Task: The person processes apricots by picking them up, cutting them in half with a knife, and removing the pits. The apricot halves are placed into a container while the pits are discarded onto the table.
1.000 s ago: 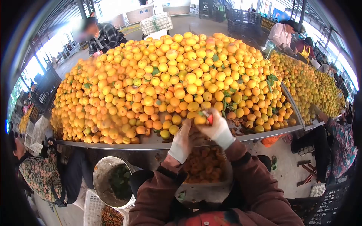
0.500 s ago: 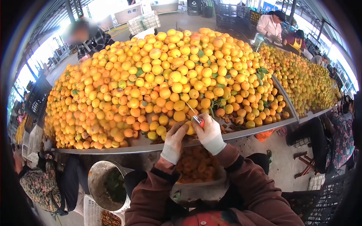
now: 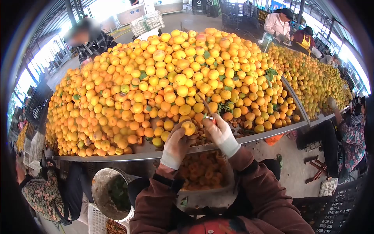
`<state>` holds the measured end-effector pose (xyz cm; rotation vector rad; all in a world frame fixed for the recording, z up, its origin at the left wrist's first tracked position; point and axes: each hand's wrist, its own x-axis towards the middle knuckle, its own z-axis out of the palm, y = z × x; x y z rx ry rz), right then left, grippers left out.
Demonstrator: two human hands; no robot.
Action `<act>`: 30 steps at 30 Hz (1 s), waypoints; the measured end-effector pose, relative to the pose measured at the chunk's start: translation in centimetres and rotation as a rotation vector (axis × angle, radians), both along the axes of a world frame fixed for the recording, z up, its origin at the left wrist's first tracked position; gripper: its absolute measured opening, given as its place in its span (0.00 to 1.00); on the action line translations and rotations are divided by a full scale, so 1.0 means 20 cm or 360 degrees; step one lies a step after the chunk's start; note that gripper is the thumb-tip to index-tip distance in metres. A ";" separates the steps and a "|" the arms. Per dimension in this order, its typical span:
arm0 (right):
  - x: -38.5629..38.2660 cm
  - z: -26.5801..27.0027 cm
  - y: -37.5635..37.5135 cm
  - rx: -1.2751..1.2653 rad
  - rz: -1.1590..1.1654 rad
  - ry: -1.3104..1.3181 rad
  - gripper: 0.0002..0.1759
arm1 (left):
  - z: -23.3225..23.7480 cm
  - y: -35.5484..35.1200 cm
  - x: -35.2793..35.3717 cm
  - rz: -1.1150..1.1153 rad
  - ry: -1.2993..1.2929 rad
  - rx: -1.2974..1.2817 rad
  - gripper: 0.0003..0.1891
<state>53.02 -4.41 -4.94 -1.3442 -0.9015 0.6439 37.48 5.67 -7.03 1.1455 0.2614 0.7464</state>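
Observation:
In the head view, my left hand, in a pale glove with bare-looking fingertips, is closed round a yellow-orange apricot. My right hand, gloved alike, grips a small knife by its red handle. The thin blade points up and to the left, apart from the apricot. Behind both hands rises a big heap of apricots on a metal-edged table. Below the table edge, between my forearms, stands a tub with many orange apricot pieces in it.
A white bucket with green leaves stands left of my knees, beside a white crate. At lower right is a black crate. Several people sit or stand around the tables, one in a flowered sleeve at right.
My hands have moved apart, the left slightly lower. The apricot now shows clearly in the left fingers, and the knife blade has turned more upright, away from it.

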 end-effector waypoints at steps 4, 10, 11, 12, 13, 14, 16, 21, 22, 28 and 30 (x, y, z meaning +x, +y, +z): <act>-0.08 -0.01 -0.03 0.0162 0.0264 0.0003 0.17 | 0.02 0.00 -0.01 0.0054 -0.0076 0.0023 0.19; -0.10 -0.01 -0.01 0.0033 0.0372 0.0370 0.19 | 0.03 0.02 -0.02 0.0196 0.0348 0.1097 0.19; -0.11 0.00 -0.01 0.0033 0.0373 0.0369 0.19 | 0.05 0.00 0.00 0.0048 0.0209 0.0347 0.19; -0.12 0.02 -0.02 0.0015 0.0351 0.0479 0.19 | 0.07 -0.02 0.01 -0.0100 0.0064 -0.0401 0.20; -0.13 0.03 -0.02 -0.0003 0.0327 0.0590 0.19 | 0.09 -0.03 0.01 -0.0101 0.0063 -0.0401 0.20; -0.12 0.03 -0.02 -0.0003 0.0326 0.0589 0.19 | 0.11 -0.04 0.01 -0.0122 0.0026 -0.0408 0.21; -0.12 0.02 -0.01 0.0042 0.0318 0.0507 0.19 | 0.12 -0.04 0.02 -0.0141 -0.0013 -0.0414 0.22; -0.13 -0.03 0.01 0.0089 0.0276 0.0481 0.19 | 0.09 -0.01 -0.02 -0.0192 0.0099 -0.0278 0.22; -0.14 -0.03 0.01 0.0087 0.0260 0.0504 0.19 | 0.09 0.00 -0.02 -0.0191 0.0099 -0.0278 0.22; -0.16 0.02 0.00 0.0049 0.0266 0.0492 0.16 | 0.08 0.03 -0.02 0.0022 0.0279 0.0236 0.21; -0.17 -0.06 0.02 0.0078 0.0237 0.0536 0.15 | 0.09 0.03 -0.03 0.0039 0.0289 0.0275 0.20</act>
